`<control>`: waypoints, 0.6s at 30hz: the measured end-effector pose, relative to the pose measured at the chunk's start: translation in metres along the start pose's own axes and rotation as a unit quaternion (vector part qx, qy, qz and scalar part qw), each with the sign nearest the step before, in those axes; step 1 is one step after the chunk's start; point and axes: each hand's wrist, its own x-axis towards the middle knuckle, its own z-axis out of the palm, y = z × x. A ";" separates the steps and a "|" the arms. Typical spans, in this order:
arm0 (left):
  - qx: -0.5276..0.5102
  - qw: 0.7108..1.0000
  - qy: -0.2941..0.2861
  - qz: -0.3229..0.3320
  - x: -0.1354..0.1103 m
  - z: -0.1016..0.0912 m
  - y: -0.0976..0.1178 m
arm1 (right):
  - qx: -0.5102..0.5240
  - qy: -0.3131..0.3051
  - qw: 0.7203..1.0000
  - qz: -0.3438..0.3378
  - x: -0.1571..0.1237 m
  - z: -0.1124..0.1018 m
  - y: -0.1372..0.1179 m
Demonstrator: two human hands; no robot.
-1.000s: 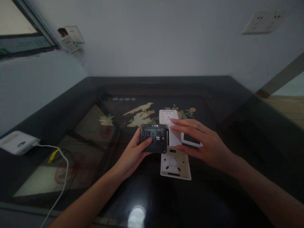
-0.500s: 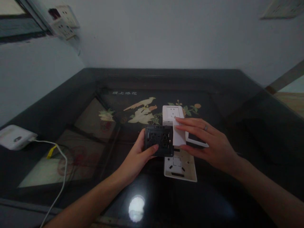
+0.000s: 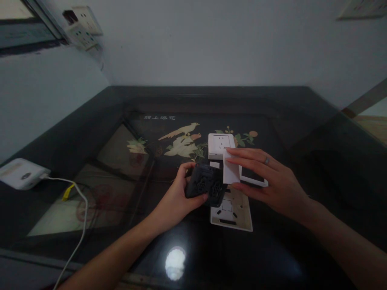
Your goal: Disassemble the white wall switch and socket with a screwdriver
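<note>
Switch module (image 3: pixel 205 187) gripped tilted in left hand (image 3: pixel 177 199), white cover (image 3: pixel 231 172) pinched by right hand (image 3: pixel 272 183); I reckon the module could slip onto the plate (image 3: pixel 234 215).

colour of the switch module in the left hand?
Black switch module in the left hand; the right hand holds a white cover. Head view shows it best.

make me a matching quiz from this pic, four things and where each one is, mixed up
1 black switch module
2 thin white cover
3 white socket
4 white box with cable

a far left on the table
b held in the left hand
c held by the right hand
d lying flat just beyond both hands

Pairs: 1-b, 2-c, 3-d, 4-a
</note>
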 end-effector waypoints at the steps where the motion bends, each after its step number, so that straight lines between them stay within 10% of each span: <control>1: 0.009 1.000 -0.017 -0.004 0.000 -0.002 0.002 | -0.001 0.001 1.000 0.002 0.000 -0.001 0.000; 18: 0.127 0.991 -0.041 0.007 0.005 -0.019 0.020 | 0.056 -0.006 0.998 -0.001 0.001 -0.009 -0.023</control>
